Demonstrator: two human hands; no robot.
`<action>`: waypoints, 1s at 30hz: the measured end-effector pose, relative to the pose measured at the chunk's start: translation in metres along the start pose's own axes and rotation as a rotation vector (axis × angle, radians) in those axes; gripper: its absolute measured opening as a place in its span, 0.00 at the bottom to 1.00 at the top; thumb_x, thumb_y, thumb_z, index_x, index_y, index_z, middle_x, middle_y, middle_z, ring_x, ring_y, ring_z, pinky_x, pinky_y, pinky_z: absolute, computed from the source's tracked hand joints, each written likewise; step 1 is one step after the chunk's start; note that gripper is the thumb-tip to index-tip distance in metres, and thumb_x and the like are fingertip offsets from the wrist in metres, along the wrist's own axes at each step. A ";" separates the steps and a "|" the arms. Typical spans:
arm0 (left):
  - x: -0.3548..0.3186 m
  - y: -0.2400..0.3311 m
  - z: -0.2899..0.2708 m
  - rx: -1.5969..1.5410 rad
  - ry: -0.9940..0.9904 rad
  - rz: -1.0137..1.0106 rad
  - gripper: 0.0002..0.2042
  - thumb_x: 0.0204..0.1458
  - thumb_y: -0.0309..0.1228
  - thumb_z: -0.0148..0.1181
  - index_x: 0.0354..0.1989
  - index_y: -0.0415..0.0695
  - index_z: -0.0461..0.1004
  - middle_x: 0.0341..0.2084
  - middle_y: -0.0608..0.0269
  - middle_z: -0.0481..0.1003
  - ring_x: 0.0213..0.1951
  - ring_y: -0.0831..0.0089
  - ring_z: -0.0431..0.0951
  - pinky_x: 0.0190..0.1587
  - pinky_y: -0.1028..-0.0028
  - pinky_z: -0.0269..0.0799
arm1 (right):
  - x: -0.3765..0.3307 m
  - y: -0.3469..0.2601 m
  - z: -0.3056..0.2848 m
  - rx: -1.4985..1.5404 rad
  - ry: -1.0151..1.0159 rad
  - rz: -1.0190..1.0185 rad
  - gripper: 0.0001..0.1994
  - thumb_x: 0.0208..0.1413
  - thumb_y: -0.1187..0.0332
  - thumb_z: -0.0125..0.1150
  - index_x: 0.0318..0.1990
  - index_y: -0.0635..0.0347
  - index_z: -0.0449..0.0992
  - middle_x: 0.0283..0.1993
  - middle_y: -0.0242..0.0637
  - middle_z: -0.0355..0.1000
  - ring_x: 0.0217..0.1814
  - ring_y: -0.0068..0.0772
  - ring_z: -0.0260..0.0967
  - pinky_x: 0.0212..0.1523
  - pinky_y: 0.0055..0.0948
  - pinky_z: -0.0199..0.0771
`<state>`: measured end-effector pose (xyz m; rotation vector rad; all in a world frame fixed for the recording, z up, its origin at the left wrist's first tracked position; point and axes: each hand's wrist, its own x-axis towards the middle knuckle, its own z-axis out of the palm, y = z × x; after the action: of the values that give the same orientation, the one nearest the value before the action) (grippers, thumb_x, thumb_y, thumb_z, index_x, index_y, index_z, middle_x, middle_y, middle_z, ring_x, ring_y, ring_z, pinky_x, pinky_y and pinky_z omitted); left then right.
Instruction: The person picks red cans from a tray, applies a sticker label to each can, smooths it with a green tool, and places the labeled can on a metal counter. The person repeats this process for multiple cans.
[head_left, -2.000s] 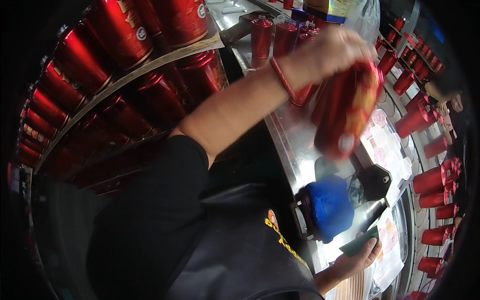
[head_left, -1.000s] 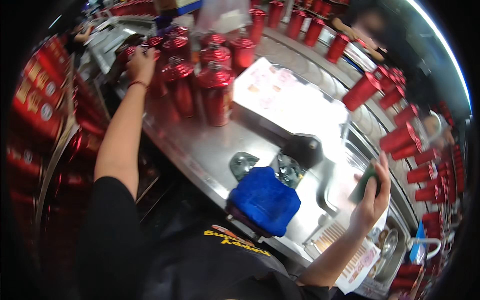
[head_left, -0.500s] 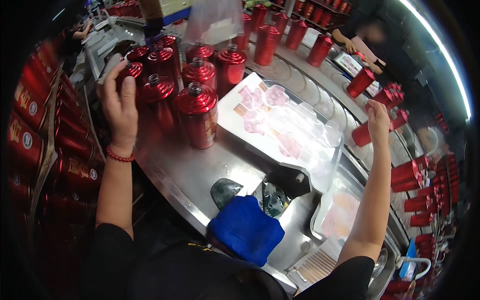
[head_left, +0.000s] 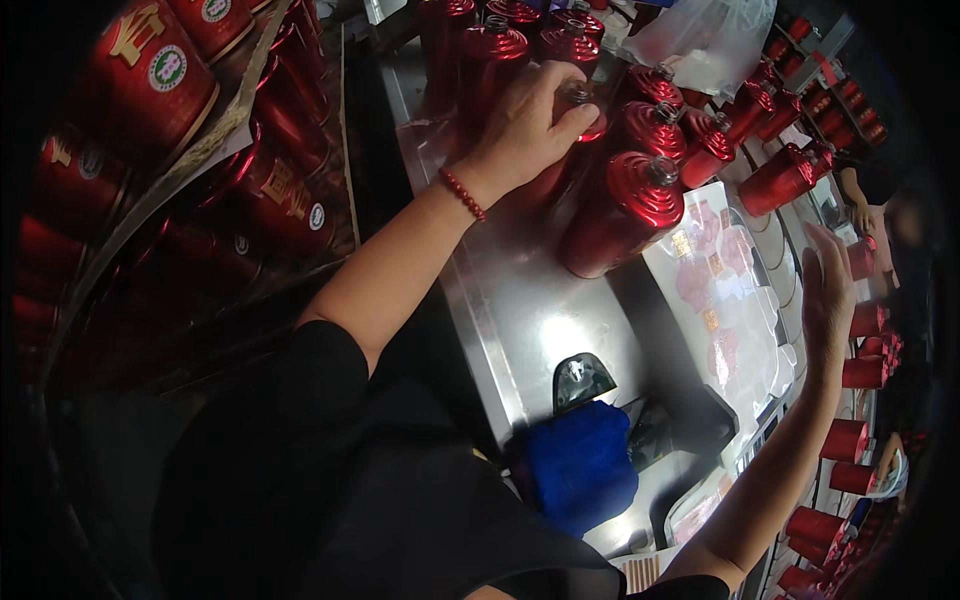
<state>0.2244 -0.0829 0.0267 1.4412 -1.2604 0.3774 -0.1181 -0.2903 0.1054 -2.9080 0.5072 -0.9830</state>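
My left hand (head_left: pixel 535 120), with a red bead bracelet at the wrist, is closed round the neck of a shiny red bottle (head_left: pixel 545 188) standing on the steel table. Several similar bottles are grouped round it, and the nearest red bottle (head_left: pixel 620 225) stands upright to its right. Out to the right, my right hand (head_left: pixel 828 275) is held with fingers stretched, nothing seen in it, in front of the conveyor with red bottles. Between my hands lies a white tray of pink-patterned sticker sheets (head_left: pixel 715 290).
A blue cloth (head_left: pixel 580 465) lies at the table's near edge beside a dark green curved piece (head_left: pixel 582 382). Crates of red bottles (head_left: pixel 290 190) stand at the left. A clear plastic bag (head_left: pixel 700 40) hangs at the back. Another person (head_left: pixel 865 200) works across the conveyor.
The view has turned to the left. My left hand has gone from open beside the bottles to gripping one by its neck. My right hand's fingers have straightened.
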 end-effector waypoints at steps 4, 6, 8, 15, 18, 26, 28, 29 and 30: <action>-0.006 -0.011 -0.001 -0.073 0.065 -0.031 0.14 0.57 0.31 0.65 0.47 0.39 0.71 0.38 0.51 0.78 0.41 0.55 0.80 0.45 0.62 0.75 | 0.003 -0.043 0.006 0.050 -0.049 -0.008 0.14 0.62 0.78 0.56 0.54 0.60 0.76 0.55 0.42 0.75 0.57 0.42 0.75 0.58 0.33 0.72; -0.004 -0.014 -0.002 -0.087 0.097 -0.028 0.13 0.57 0.30 0.64 0.46 0.39 0.71 0.38 0.50 0.78 0.40 0.55 0.80 0.44 0.62 0.76 | -0.003 -0.058 0.000 0.032 -0.066 0.029 0.13 0.62 0.78 0.56 0.53 0.60 0.76 0.54 0.42 0.75 0.56 0.43 0.75 0.57 0.33 0.73; -0.001 -0.017 0.000 -0.056 0.121 -0.009 0.12 0.56 0.29 0.64 0.44 0.38 0.72 0.37 0.50 0.79 0.40 0.53 0.80 0.43 0.61 0.76 | -0.010 -0.051 -0.005 -0.018 -0.061 0.071 0.12 0.63 0.78 0.56 0.53 0.61 0.77 0.53 0.42 0.75 0.56 0.43 0.75 0.56 0.35 0.73; 0.020 -0.030 0.008 0.110 0.211 0.043 0.12 0.57 0.31 0.65 0.43 0.38 0.73 0.35 0.49 0.81 0.39 0.52 0.82 0.43 0.61 0.77 | -0.020 0.034 -0.007 -0.052 -0.047 0.223 0.10 0.65 0.73 0.55 0.51 0.61 0.77 0.51 0.42 0.77 0.54 0.41 0.76 0.55 0.32 0.73; 0.033 -0.033 0.017 0.142 0.222 0.081 0.10 0.55 0.31 0.66 0.40 0.39 0.73 0.34 0.49 0.80 0.37 0.51 0.81 0.42 0.60 0.76 | -0.019 0.061 -0.007 -0.065 -0.048 0.258 0.10 0.66 0.73 0.55 0.51 0.62 0.78 0.50 0.43 0.77 0.54 0.41 0.76 0.55 0.31 0.73; 0.046 -0.052 0.035 0.347 0.118 0.057 0.13 0.52 0.36 0.68 0.34 0.41 0.72 0.29 0.50 0.78 0.36 0.48 0.79 0.39 0.54 0.73 | -0.002 0.153 0.010 -0.366 0.058 0.375 0.17 0.62 0.72 0.54 0.58 0.58 0.74 0.47 0.52 0.76 0.50 0.54 0.75 0.51 0.46 0.75; 0.051 -0.051 0.038 0.381 0.086 0.033 0.14 0.52 0.37 0.69 0.36 0.42 0.72 0.30 0.50 0.78 0.36 0.48 0.78 0.43 0.54 0.72 | -0.009 0.195 0.005 -0.510 0.084 0.404 0.21 0.60 0.72 0.53 0.62 0.56 0.72 0.47 0.53 0.75 0.50 0.59 0.74 0.52 0.49 0.74; 0.052 -0.047 0.034 0.379 0.051 0.024 0.14 0.53 0.38 0.68 0.37 0.42 0.72 0.31 0.50 0.78 0.37 0.48 0.78 0.46 0.54 0.71 | -0.010 0.205 0.007 -0.522 0.073 0.455 0.22 0.60 0.70 0.53 0.64 0.53 0.71 0.49 0.54 0.75 0.51 0.60 0.74 0.54 0.51 0.73; 0.052 -0.045 0.031 0.378 0.019 0.011 0.14 0.53 0.38 0.68 0.38 0.42 0.72 0.32 0.51 0.78 0.38 0.48 0.78 0.49 0.55 0.70 | -0.007 0.214 0.010 -0.606 0.043 0.510 0.22 0.61 0.67 0.53 0.64 0.51 0.70 0.50 0.53 0.75 0.52 0.59 0.73 0.55 0.53 0.72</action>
<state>0.2687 -0.1431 0.0348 1.7430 -1.2256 0.6623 -0.1803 -0.4915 0.0650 -2.9337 1.7034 -0.9282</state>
